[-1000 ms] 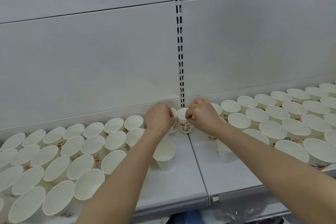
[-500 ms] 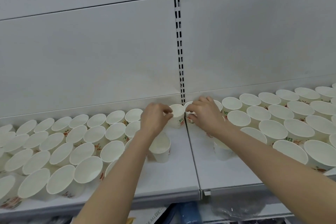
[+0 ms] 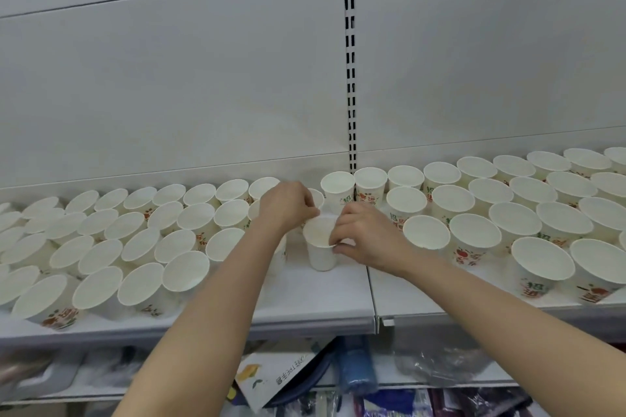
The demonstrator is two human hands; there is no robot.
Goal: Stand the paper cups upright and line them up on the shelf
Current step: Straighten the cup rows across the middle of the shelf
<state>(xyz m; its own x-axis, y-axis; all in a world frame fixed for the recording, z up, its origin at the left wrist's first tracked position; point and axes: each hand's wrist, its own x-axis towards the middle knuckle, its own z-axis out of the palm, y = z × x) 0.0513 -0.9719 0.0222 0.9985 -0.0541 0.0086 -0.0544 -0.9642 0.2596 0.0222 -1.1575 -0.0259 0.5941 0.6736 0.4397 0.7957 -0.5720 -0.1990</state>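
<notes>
- Two bare hands are seen over a white shelf (image 3: 305, 301), both reaching to one white paper cup (image 3: 321, 256) near the middle gap between the two groups of cups.
- The paper cup is stood upright on the shelf, mouth opening upward, long axis vertical and tipped slightly toward the camera; it stands alone in the bare strip, just left of the seam between the two shelf boards.
- The left hand (image 3: 288, 206) is placed at the far left of the cup's rim, fingers curled and closed on the rim edge.
- The right hand (image 3: 367, 240) is placed at the right of the rim, thumb and forefinger pinching the rim, the other fingers curled beneath against the cup's wall.
- Cups on the left (image 3: 142, 240) are counted at about forty in roughly four rows; an exact count cannot be given, since arms hide some and the edge cuts off others.
- Cups on the right (image 3: 501, 213) are counted at about thirty in roughly four rows, all upright with mouths up, some showing red and green print.
- One slotted upright (image 3: 350, 78) is seen on the white back panel.
</notes>
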